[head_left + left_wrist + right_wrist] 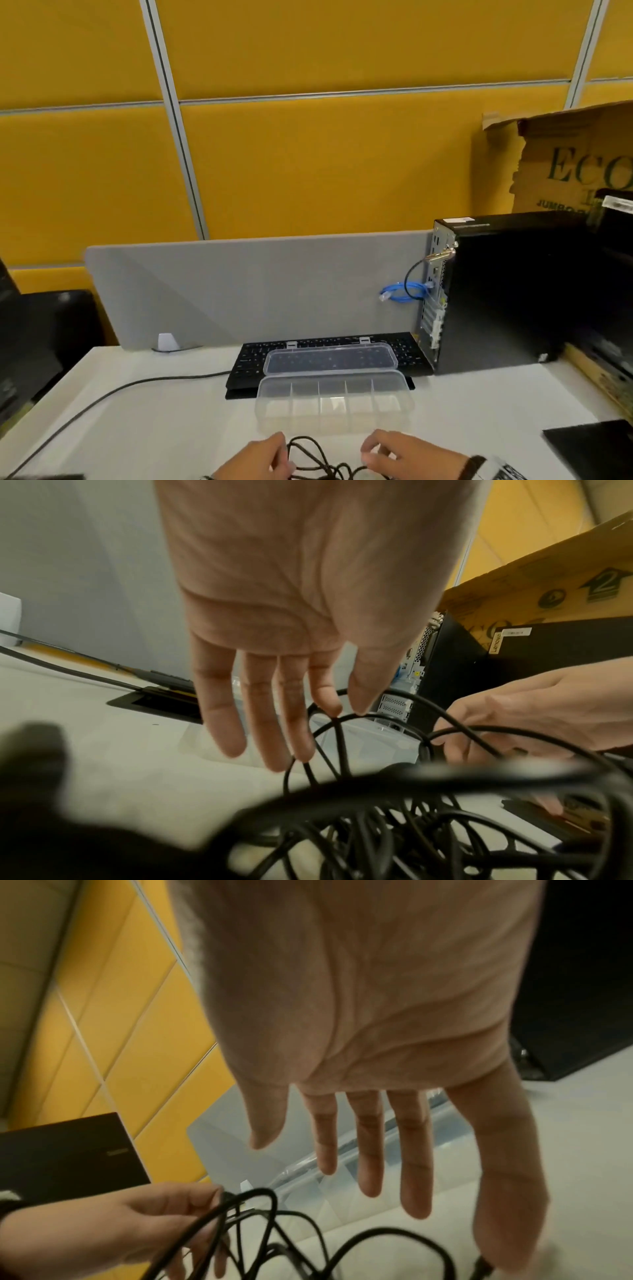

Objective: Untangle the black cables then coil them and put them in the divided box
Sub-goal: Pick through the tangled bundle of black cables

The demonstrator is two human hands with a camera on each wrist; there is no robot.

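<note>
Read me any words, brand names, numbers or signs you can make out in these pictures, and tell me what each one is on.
"ECO", cut off by the frame edge: green letters on the cardboard box.
"JUMBO", lower on the same box; what follows is hidden.
"2" inside an upward arrow: printed on the box in the left wrist view.
White sticker on the black computer tower: too blurred to read.
Keyboard keys: too small.
</note>
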